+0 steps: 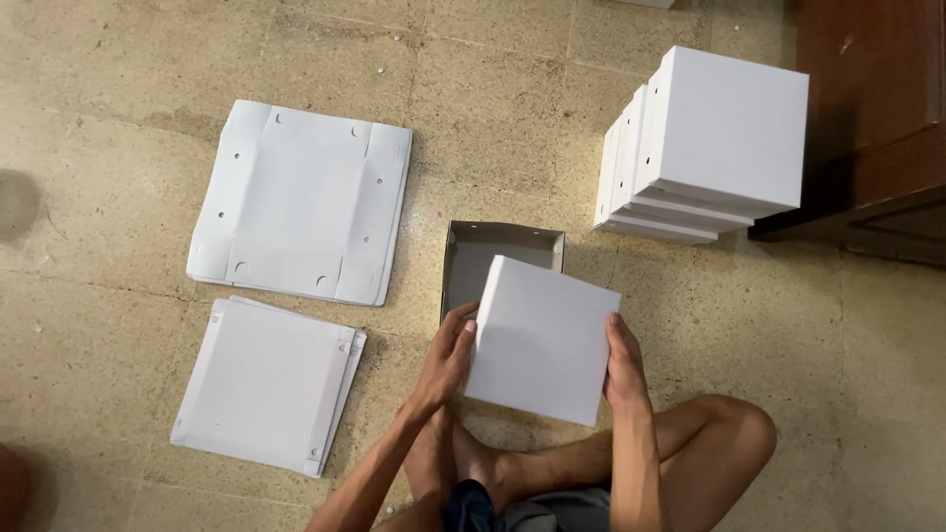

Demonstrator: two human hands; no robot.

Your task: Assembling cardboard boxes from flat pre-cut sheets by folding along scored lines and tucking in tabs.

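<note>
Fingers (pixel 461 330) of both hands clasp the white box lid (pixel 540 340) — left, right edges.

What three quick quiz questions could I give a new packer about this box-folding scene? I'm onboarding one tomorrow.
1. True or false: both hands grip the white lid.
2. What lies open on the floor just behind that lid?
A. an open box tray
B. a roll of tape
C. a pair of scissors
3. How many piles of flat sheets lie to the person's left?

Key
1. True: left hand, right hand.
2. A, the tray.
3. Two: upper pile, lower pile.
</note>
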